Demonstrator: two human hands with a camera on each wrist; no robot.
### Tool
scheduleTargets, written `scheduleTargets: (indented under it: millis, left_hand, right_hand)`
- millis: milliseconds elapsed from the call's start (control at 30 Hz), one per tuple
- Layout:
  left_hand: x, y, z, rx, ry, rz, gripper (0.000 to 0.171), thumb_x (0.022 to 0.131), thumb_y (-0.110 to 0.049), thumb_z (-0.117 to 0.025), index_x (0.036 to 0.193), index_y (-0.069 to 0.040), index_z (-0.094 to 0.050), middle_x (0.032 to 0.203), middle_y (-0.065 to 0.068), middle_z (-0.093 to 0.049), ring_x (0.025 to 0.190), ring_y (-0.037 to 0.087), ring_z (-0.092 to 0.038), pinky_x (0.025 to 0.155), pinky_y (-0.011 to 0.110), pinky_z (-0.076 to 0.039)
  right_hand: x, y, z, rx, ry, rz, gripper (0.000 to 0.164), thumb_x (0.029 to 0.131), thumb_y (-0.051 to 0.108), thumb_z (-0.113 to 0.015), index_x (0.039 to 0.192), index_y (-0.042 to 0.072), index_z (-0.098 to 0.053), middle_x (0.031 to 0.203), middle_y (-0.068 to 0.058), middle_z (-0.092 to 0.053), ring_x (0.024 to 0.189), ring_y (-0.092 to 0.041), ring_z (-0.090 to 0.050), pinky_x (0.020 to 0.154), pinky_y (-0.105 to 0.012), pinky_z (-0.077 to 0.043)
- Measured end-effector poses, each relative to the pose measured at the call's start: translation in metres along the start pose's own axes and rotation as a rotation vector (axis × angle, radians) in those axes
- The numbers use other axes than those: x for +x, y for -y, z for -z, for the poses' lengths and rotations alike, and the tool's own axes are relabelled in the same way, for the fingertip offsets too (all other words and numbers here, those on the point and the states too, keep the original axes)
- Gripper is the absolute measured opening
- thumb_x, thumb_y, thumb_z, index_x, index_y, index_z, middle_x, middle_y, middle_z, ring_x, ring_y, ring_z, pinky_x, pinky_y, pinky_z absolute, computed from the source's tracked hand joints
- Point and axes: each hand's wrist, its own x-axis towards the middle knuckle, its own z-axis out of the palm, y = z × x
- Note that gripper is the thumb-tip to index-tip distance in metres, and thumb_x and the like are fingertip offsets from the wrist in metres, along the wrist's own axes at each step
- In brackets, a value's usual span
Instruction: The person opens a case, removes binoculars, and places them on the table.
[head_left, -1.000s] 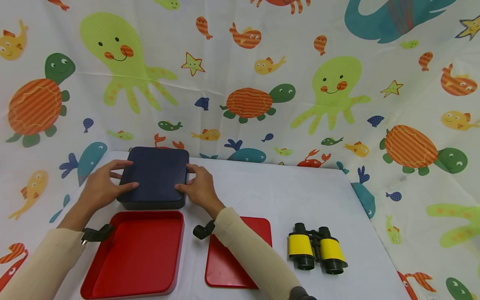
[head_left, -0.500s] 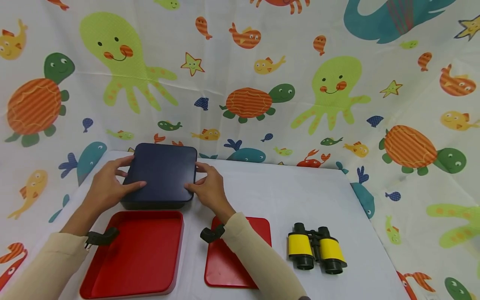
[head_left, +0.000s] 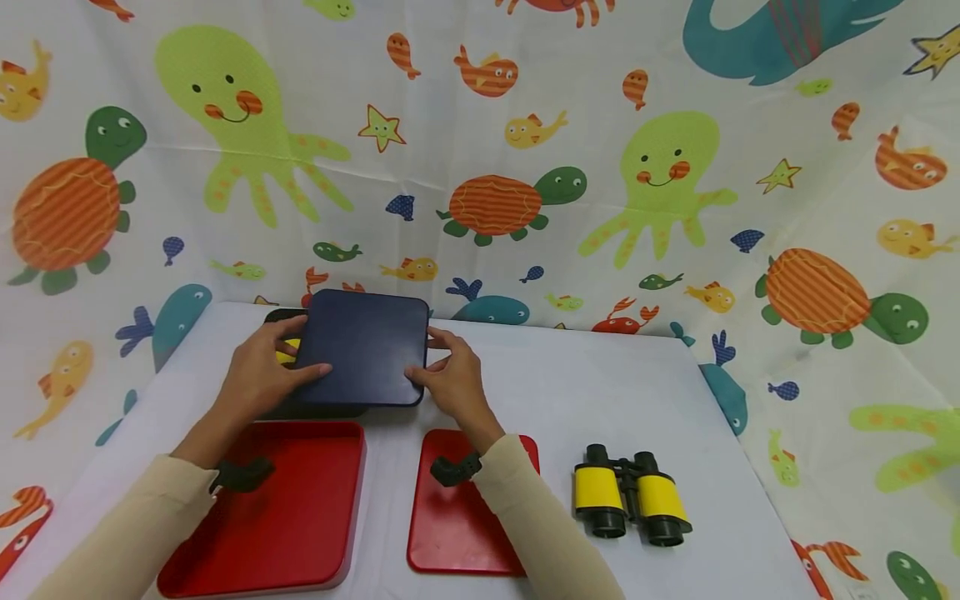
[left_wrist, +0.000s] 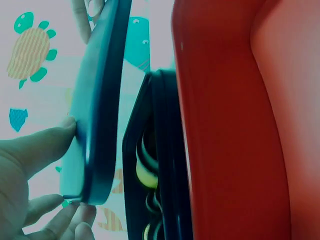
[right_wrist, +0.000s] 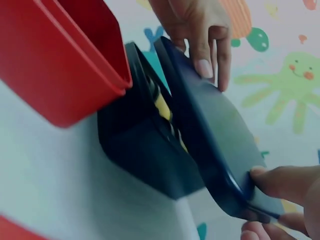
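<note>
Lid, dark blue, 1 (head_left: 363,348): held raised near the table's far edge, toward the far left corner, apart from the box below. Left hand (head_left: 258,367): grips the lid's left side, thumb on top. Right hand (head_left: 457,375): grips its right side likewise. Box, dark, 1 (right_wrist: 137,145): open, beneath the lid and partly uncovered at left; yellow-and-black contents (right_wrist: 163,107) visible. Red box, 1 (head_left: 292,525): open, nearer the table's left edge. Red lid, 1 (head_left: 457,533): flat, right of the red box. Binoculars, yellow and black, 1 (head_left: 632,500): toward the right edge of the white table (head_left: 555,392).
</note>
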Motion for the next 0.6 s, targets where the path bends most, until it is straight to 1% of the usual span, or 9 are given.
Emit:
scheduleTargets:
  millis: [133, 233, 367, 467, 600]
  left_hand:
    - [0.002, -0.009, -0.008, -0.004, 0.016, -0.035, 0.090, 0.087, -0.035, -0.089, 0.158, -0.001, -0.046, 0.150, 0.031, -0.055, 0.115, 0.047, -0.069, 0.095, 0.064, -0.059]
    - [0.005, -0.016, -0.015, -0.013, 0.019, -0.060, 0.089, 0.086, -0.030, -0.091, 0.157, -0.001, -0.047, 0.150, 0.029, -0.055, 0.112, 0.044, -0.069, 0.094, 0.062, -0.060]
    - [0.010, -0.024, -0.025, -0.026, 0.011, -0.091, 0.087, 0.084, -0.025, -0.092, 0.155, 0.001, -0.049, 0.146, 0.028, -0.058, 0.107, 0.039, -0.069, 0.086, 0.050, -0.060]
    - [0.014, -0.029, -0.033, -0.034, 0.022, -0.085, 0.087, 0.084, -0.026, -0.092, 0.155, 0.001, -0.049, 0.146, 0.028, -0.058, 0.107, 0.039, -0.068, 0.085, 0.049, -0.061]
    - [0.017, -0.037, -0.044, -0.038, 0.048, -0.046, 0.087, 0.087, -0.026, -0.089, 0.157, 0.000, -0.046, 0.150, 0.028, -0.054, 0.113, 0.042, -0.068, 0.092, 0.056, -0.062]
  right_hand:
    - [0.000, -0.008, 0.015, -0.030, 0.003, 0.002, 0.073, 0.087, 0.024, -0.090, 0.153, 0.024, -0.057, 0.140, -0.006, -0.068, 0.090, -0.013, -0.068, 0.078, -0.025, -0.063]
    - [0.000, -0.014, 0.026, -0.037, -0.004, 0.005, 0.073, 0.087, 0.023, -0.090, 0.153, 0.023, -0.058, 0.140, -0.007, -0.068, 0.090, -0.015, -0.068, 0.079, -0.028, -0.063]
    - [0.000, -0.020, 0.038, -0.046, -0.023, 0.007, 0.073, 0.087, 0.022, -0.090, 0.152, 0.021, -0.058, 0.139, -0.008, -0.069, 0.091, -0.017, -0.069, 0.080, -0.032, -0.064]
    - [0.000, -0.023, 0.044, -0.054, -0.043, -0.005, 0.072, 0.087, 0.021, -0.090, 0.152, 0.022, -0.059, 0.139, -0.008, -0.069, 0.091, -0.017, -0.069, 0.080, -0.032, -0.064]
    - [-0.001, -0.030, 0.051, -0.053, -0.068, -0.025, 0.072, 0.087, 0.019, -0.090, 0.152, 0.022, -0.059, 0.139, -0.009, -0.069, 0.091, -0.018, -0.069, 0.078, -0.031, -0.063]
